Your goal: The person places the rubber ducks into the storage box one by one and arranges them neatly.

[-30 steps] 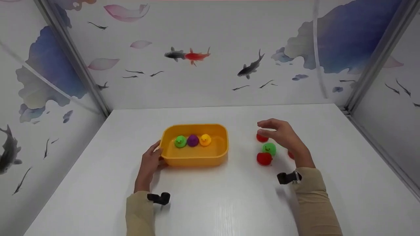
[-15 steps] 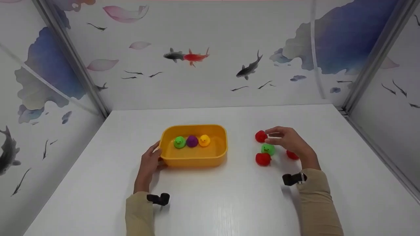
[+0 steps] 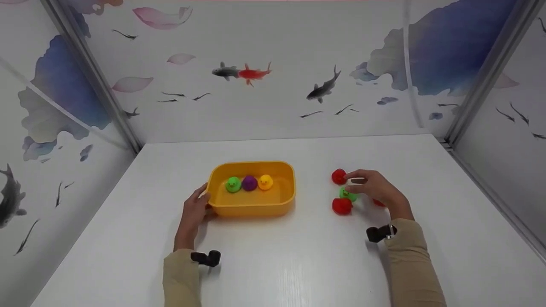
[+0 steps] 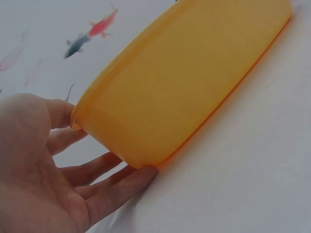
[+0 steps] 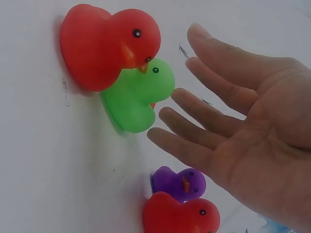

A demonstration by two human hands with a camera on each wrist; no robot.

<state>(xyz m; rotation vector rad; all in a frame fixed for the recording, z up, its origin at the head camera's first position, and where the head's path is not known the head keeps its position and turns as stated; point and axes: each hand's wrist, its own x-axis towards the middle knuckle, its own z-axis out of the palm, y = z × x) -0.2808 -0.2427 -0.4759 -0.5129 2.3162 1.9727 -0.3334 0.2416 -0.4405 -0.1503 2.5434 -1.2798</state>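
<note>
A yellow tub [image 3: 256,207] holds a green duck [image 3: 233,184], a purple duck [image 3: 249,183] and a yellow duck [image 3: 265,182] in a row. My left hand [image 3: 196,209] rests against the tub's left end [image 4: 189,82], its fingers [image 4: 116,187] fairly straight along the wall. To the right, my right hand [image 3: 370,186] hovers open just over a green duck [image 3: 346,195], its fingers [image 5: 194,121] close to that duck [image 5: 138,94] but apart from it. Red ducks [image 3: 339,176] [image 3: 342,206] lie beside it.
Another red duck [image 3: 379,202] peeks out behind my right hand. The right wrist view also shows a small purple duck [image 5: 181,183] and a red duck [image 5: 180,217] under the palm. White table [image 3: 298,264], with painted walls on three sides.
My right hand has come down and back toward me, from above the far red duck to just over the green duck. The left hand and the tub have stayed put.
</note>
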